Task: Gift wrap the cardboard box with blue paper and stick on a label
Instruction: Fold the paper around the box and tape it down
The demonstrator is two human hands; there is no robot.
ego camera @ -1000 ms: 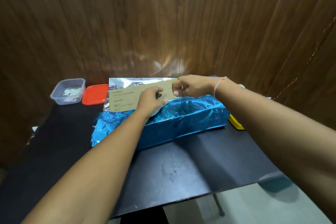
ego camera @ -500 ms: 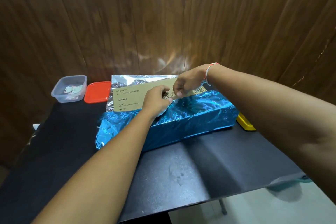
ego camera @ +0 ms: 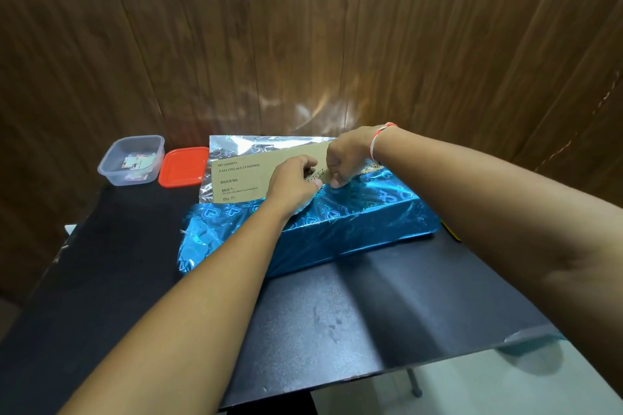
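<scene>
Two hands meet on the cardboard box [ego camera: 242, 175], which lies across the black tabletop [ego camera: 354, 320] with blue heart-patterned paper [ego camera: 337, 229] folded over its near half. The left hand [ego camera: 293, 182] rests curled on the paper's edge; the right hand [ego camera: 347, 158] pinches that edge beside it. Bare card reads "NET QUANTITY", "BATCH NO:", "MFD", "USE BY". A clear tub [ego camera: 133, 160] and red lid [ego camera: 183, 167] sit far left

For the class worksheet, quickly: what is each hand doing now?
Left hand: presses the blue paper.
Right hand: fingers curled at the paper's edge; grip unclear.
</scene>
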